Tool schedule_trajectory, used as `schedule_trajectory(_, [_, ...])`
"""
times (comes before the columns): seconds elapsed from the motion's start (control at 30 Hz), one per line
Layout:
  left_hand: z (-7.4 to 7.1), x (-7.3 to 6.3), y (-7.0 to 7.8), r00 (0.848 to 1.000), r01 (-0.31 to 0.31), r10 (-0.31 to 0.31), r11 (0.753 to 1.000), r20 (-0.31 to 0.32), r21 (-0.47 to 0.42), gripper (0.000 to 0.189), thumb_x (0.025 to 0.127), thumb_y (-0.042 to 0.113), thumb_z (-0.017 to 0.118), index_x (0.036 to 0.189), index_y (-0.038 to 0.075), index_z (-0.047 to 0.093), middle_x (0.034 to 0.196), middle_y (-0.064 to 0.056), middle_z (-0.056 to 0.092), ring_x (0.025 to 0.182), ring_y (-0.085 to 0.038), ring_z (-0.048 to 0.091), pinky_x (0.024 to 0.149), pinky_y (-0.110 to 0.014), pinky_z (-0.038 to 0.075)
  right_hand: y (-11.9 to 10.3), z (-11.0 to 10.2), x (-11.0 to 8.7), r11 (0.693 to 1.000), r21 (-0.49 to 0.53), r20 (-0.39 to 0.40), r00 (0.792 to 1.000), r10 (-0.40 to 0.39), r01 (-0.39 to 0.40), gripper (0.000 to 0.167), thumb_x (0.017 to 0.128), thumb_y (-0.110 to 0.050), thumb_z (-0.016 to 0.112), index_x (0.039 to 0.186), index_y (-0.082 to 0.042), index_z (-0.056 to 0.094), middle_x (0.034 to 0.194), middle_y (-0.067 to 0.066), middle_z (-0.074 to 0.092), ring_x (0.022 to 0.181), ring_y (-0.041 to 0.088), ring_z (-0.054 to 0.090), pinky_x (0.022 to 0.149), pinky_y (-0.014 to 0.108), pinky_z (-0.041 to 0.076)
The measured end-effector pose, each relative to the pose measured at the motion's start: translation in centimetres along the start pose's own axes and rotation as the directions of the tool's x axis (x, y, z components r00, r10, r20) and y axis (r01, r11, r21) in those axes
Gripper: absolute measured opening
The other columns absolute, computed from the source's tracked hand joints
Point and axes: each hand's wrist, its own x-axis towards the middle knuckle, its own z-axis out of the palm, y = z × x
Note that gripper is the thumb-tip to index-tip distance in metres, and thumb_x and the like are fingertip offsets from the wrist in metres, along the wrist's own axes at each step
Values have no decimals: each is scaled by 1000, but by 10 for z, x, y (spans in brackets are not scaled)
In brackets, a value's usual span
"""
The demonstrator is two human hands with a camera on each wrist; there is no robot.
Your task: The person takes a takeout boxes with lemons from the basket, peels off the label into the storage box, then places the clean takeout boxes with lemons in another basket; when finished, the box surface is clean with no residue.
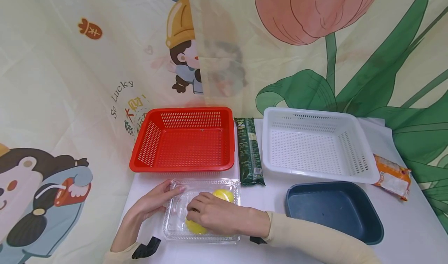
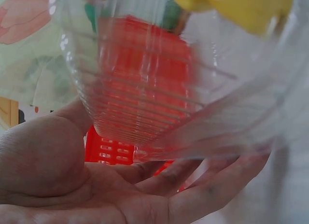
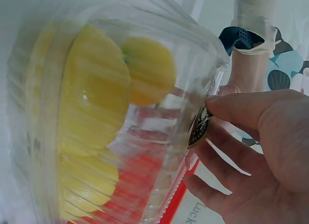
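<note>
A clear plastic clamshell box [image 1: 176,227] on the white table holds yellow fruits that look like lemons [image 1: 196,227]; several show through its wall in the right wrist view, one lemon [image 3: 94,89] largest. My left hand [image 1: 154,200] grips the box's left side, thumb on the upper edge. Seen from the left wrist, its fingers [image 2: 193,185] reach beneath the box. Over the top of the box lies my right hand [image 1: 218,215], fingers bent. Its thumb and forefinger pinch a dark round label [image 3: 199,127] at the lid's surface. How firmly the label sticks is unclear.
Behind the box stands a red basket [image 1: 182,170]. A green package [image 1: 249,151] lies between it and a white basket [image 1: 320,174]. To the right are a dark blue tub [image 1: 329,205] and an orange packet [image 1: 392,176]. A printed curtain [image 1: 224,30] hangs behind the table.
</note>
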Motion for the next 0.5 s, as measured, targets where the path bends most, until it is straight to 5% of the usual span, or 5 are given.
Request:
schedule_trajectory(0.2, [1,0,0,999,17,-17,1000,-30,8,74,99,42,63,154,5,28,139,-20,47,110,-30,60,85,-48,60,1,2,-3,999,-32,-48,999,-11,10,18,98,-18,67,115,-20,72,121,-6,63,115,10,57,111,27,42])
schedule_trajectory(0.5, [1,1,0,1000,15,-15,1000,-23,8,73,100,42,62,153,3,29,136,-20,49,107,-28,61,84,-46,60,3,-2,-7,999,37,-42,999,7,-5,27,97,-15,69,124,-19,71,119,-7,61,111,7,58,102,20,46])
